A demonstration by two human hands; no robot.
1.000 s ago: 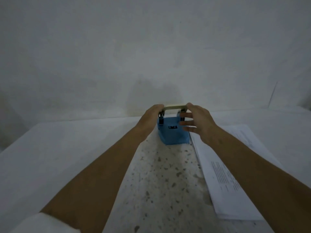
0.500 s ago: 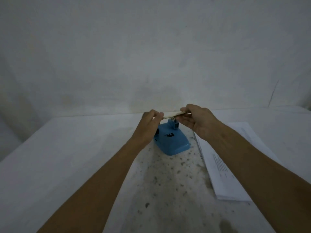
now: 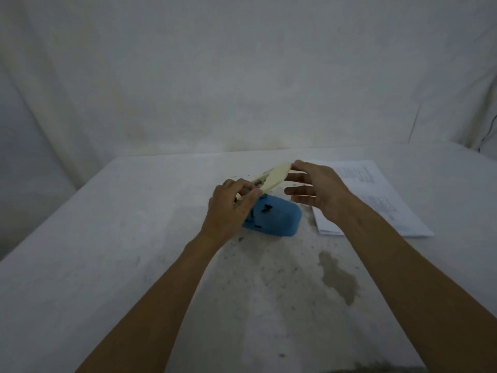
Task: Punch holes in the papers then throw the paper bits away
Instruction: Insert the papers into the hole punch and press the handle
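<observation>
A blue hole punch (image 3: 277,219) lies on the white speckled table (image 3: 134,238), just in front of my hands. A cream, flexible bottom cover (image 3: 274,177) is lifted off it and slants up to the right above the punch. My left hand (image 3: 231,208) pinches the cover's lower left end, close against the punch. My right hand (image 3: 320,189) is at the cover's upper right end with its fingers spread; only the index fingertip touches it. Small dark bits show at the cover's left end.
A stack of printed white papers (image 3: 376,200) lies to the right of the punch. A grey stain (image 3: 338,278) marks the table in front of it. A pale wall (image 3: 242,76) rises right behind the table's far edge.
The punch went from standing on end to lying lower on the table. The cream cover has come away and now tilts up to the right. My right hand's fingers have opened.
</observation>
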